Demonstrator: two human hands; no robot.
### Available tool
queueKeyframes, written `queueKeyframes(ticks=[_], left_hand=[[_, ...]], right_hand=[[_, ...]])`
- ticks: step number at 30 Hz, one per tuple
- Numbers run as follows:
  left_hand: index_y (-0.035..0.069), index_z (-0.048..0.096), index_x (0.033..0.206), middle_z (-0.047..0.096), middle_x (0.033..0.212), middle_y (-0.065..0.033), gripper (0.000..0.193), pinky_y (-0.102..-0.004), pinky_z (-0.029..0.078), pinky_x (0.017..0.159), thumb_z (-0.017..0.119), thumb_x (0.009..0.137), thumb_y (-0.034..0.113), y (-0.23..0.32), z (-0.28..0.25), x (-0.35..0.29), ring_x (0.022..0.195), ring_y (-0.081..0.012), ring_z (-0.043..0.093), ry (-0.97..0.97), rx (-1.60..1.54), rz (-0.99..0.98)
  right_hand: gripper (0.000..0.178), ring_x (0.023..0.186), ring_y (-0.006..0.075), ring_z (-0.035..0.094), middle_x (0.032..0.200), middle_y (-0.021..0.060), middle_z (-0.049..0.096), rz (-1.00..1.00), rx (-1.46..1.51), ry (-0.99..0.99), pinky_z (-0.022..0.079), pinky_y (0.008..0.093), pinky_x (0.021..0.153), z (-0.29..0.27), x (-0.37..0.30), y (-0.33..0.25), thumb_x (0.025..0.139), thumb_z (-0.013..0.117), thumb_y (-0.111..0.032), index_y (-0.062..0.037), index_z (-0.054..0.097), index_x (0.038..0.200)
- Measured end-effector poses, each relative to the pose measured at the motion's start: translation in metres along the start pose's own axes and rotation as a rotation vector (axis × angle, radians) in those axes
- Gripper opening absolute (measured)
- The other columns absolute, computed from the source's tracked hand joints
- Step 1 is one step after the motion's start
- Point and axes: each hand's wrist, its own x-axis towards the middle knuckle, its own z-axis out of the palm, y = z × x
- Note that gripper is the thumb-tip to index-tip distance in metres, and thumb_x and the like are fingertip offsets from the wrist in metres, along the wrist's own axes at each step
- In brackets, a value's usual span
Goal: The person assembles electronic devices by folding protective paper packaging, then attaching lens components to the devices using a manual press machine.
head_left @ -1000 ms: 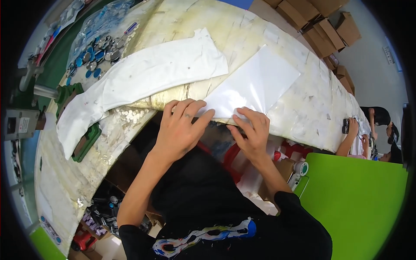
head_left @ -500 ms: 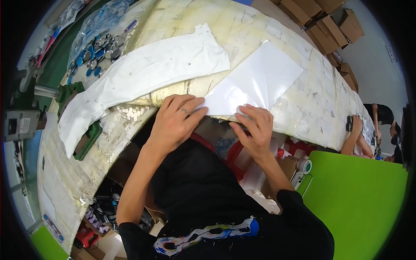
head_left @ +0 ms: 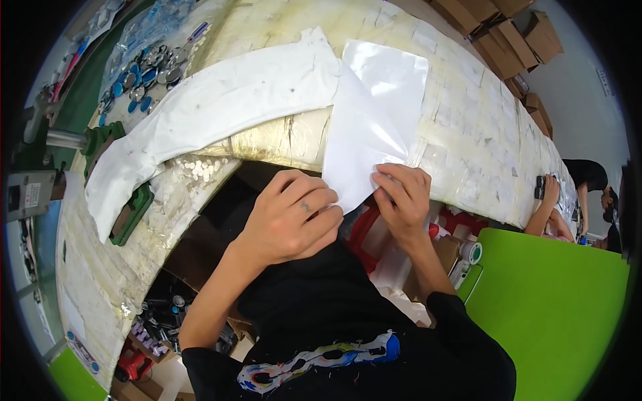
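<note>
A glossy white sheet [head_left: 384, 87] lies partly on the table, its near corner drawn past the table's front edge. Creases and bright reflections run across it; whether it is one layer or two I cannot tell. My left hand [head_left: 291, 217] pinches that near corner, fingers curled and closed. On the sheet's right edge, my right hand [head_left: 403, 200] is closed too, thumb and fingertips gripping it. To the left stretches a long piece of white cloth [head_left: 221, 100], one end touching or nearly touching the sheet's left side.
Round metal and blue discs [head_left: 140, 80] lie beside clear plastic at the far left. Green metal machine parts [head_left: 134, 214] show under the cloth's left end. A bright green panel [head_left: 548, 301] stands at right. Another person's hand [head_left: 551, 190] works along the table; cardboard boxes [head_left: 505, 50] are stacked behind.
The sheet has turned and shifted left, its near corner pulled toward me off the table edge. My left hand has moved down and right with it; my right hand stays close by.
</note>
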Motion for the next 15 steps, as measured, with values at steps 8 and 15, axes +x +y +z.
queueKeyframes(ticks=[8,15], left_hand=[[0.007,0.066,0.100,0.063,0.110,-0.0079,0.036,-0.0404,0.046,0.094,0.066,0.064,0.003,-0.024,0.015,0.009,0.108,-0.0281,0.059,-0.105,-0.057,-0.086],[0.007,0.066,0.097,0.064,0.109,-0.0070,0.035,-0.0394,0.046,0.093,0.068,0.063,0.004,-0.027,0.022,0.008,0.107,-0.0258,0.060,-0.087,-0.046,-0.120]], right_hand=[[0.027,0.095,0.0270,0.066,0.102,0.0072,0.070,-0.094,0.082,-0.004,0.051,0.0368,0.078,-0.005,0.007,0.011,0.071,0.074,0.003,-0.0056,0.071,0.097],[0.029,0.093,0.0294,0.064,0.105,0.0122,0.068,-0.019,0.041,-0.058,0.051,0.0363,0.079,-0.015,0.011,0.024,0.069,0.074,0.006,-0.0034,0.071,0.096]])
